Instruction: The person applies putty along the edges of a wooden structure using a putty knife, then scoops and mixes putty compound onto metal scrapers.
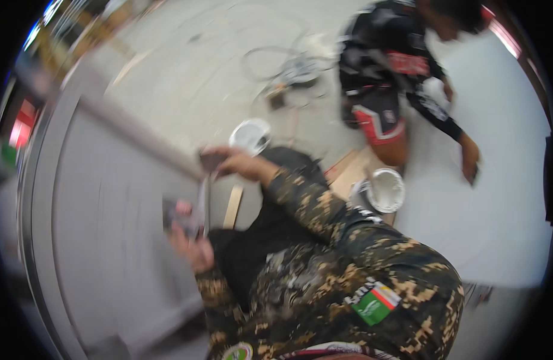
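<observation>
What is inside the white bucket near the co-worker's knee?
Inside the bucket is whitish material, with what looks like a stick in it. The bottom is covered by that material, so it cannot be seen.

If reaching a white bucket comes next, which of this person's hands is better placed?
Probably the right hand: it appears beside one white bucket, though it holds a dark block. The left hand looks farther away, by the grey panel.

Your lighting's decently bright, but blur smears your left hand (195, 249) and right hand (239, 163), and the fisheye bows the grey panel (108, 210) near those black corners.
</observation>
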A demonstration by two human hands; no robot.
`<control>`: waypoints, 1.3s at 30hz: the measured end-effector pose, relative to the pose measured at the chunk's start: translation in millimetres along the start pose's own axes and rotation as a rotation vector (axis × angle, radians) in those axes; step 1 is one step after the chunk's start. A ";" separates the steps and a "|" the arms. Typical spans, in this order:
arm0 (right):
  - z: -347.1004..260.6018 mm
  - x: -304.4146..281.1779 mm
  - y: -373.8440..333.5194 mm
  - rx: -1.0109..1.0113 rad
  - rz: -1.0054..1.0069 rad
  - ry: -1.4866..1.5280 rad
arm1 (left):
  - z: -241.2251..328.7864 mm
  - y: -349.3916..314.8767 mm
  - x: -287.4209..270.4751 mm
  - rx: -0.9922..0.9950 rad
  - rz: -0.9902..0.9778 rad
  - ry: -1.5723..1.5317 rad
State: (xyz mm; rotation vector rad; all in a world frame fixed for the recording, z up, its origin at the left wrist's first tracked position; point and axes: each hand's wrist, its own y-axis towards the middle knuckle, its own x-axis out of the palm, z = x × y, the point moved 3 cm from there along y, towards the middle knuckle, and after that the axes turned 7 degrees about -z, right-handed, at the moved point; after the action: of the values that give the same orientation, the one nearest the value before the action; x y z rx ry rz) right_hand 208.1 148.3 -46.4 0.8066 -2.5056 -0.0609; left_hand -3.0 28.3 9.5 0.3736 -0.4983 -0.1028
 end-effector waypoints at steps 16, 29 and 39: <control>45.4 136.8 8.5 0.077 -0.082 0.495 | 84.5 -45.9 -79.4 0.086 0.514 0.073; 27.3 143.9 10.7 0.083 -0.111 0.487 | 103.6 -47.0 -69.5 0.061 0.503 0.124; 26.5 145.3 16.9 0.107 -0.097 0.435 | 107.9 -40.2 -76.2 0.153 0.556 0.138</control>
State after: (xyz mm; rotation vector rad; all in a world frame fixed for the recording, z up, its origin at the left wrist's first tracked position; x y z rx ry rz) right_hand 85.0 78.4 -0.9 0.8769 -2.0731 0.1967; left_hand -122.2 -29.8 48.0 0.3768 -0.4596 0.4986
